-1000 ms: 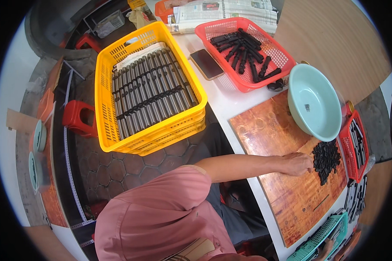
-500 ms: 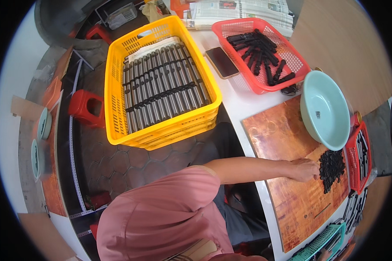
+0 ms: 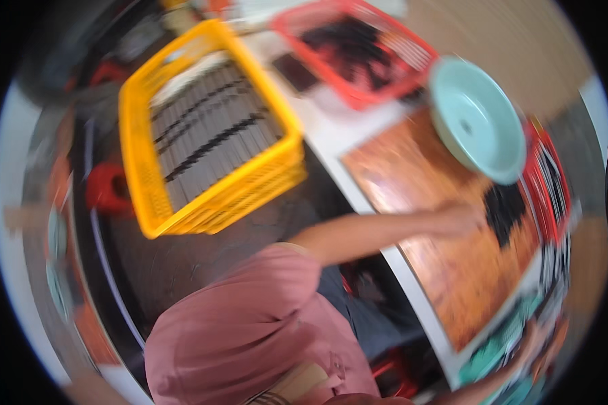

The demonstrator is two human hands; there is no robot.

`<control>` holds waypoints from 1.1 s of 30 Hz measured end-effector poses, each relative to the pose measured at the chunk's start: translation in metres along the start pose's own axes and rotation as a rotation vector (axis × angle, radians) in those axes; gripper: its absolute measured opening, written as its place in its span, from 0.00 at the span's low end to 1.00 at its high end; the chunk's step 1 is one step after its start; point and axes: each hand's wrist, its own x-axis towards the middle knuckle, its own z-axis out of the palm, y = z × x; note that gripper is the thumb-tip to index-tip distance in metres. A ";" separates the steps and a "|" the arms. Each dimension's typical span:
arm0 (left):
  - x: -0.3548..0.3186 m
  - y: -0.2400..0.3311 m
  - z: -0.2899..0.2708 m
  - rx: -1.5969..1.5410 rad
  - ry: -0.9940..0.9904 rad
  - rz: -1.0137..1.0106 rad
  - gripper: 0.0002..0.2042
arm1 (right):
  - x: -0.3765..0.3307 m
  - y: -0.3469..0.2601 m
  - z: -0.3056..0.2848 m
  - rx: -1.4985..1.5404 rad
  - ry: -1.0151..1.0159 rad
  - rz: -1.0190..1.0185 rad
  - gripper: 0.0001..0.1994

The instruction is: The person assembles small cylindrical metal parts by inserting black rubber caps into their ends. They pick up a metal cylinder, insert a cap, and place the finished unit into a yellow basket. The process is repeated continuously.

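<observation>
Black pieces heaped on wooden board near pale blue basin, likely at picking-up step, left hand just beside, right hand near green basket, grasp of both too blurred to tell, calling for a fine pinch next.

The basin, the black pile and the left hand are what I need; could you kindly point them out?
Basin (image 3: pixel 477 124), head view: its inner bottom.
Black pile (image 3: pixel 503 212), head view: its middle.
Left hand (image 3: pixel 459 219), head view: its blurred middle.
</observation>
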 end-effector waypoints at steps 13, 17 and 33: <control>0.004 0.015 -0.027 0.012 0.038 -0.115 0.09 | 0.021 0.011 0.124 -0.451 -0.015 0.261 0.37; 0.005 0.018 -0.026 0.022 0.024 -0.125 0.09 | 0.021 0.004 0.139 -0.498 -0.049 0.281 0.38; 0.007 0.016 -0.027 0.005 0.004 -0.142 0.09 | -0.001 0.012 0.181 -0.686 0.250 -0.242 0.20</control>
